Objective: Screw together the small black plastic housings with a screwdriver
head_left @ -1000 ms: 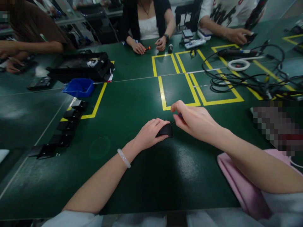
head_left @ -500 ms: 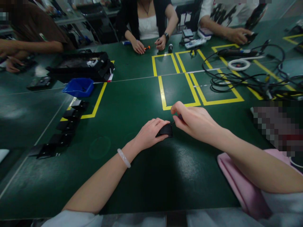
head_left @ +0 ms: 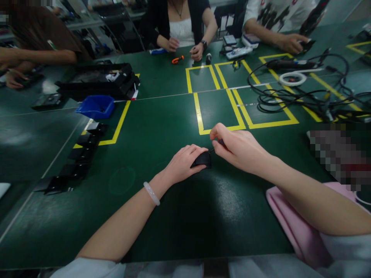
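On the green table before me, my left hand grips a small black box-shaped part, thumb on the near side and fingers over the top. My right hand is closed around the dark handle of a slim screwdriver. Its thin shaft slants down to the part's right edge; the tip is too small to make out. Most of the handle is hidden by my fingers. To the left, several similar black parts stand in a row.
A blue bin sits behind the row, near stacked black trays. Black cables lie coiled at the right. Pink cloth is under my right forearm. Across the table, orange-handled pliers lie near a co-worker's hands.
My hands, the black part and the screwdriver have barely moved. Across the table, a co-worker's hand has let go of the orange-handled tool and drawn back.
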A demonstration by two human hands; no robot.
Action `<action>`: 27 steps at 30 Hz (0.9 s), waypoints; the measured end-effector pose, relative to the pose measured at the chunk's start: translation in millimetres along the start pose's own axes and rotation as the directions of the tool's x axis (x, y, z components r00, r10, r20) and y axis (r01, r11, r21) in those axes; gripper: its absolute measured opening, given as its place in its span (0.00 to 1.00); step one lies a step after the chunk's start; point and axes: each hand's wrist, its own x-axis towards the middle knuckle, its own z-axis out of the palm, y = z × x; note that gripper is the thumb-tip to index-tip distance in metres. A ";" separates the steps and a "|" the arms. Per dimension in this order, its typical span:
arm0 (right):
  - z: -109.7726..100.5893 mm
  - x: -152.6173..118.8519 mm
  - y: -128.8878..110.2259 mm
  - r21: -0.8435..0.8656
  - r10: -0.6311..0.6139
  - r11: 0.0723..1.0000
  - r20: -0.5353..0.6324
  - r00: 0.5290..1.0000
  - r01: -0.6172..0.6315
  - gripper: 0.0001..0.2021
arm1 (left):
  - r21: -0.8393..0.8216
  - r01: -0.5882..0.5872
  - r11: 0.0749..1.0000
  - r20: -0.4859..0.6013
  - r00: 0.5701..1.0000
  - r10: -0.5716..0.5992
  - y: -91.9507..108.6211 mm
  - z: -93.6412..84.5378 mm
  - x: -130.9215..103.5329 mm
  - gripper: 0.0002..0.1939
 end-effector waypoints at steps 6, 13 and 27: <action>2.5 1.7 2.2 -0.043 0.007 0.999 -0.029 1.000 -0.008 0.13 | 0.006 -0.002 1.000 0.001 1.000 0.002 -0.7 1.6 0.0 0.21; 6.7 0.8 3.1 -0.063 -0.002 0.998 -0.101 0.995 -0.005 0.10 | -0.006 -0.003 1.000 0.016 1.000 0.003 0.2 -1.0 0.7 0.22; 3.9 0.9 2.3 -0.115 -0.086 0.990 -0.075 0.993 0.077 0.07 | 0.006 -0.002 1.000 0.000 1.000 0.002 0.6 -0.7 0.1 0.21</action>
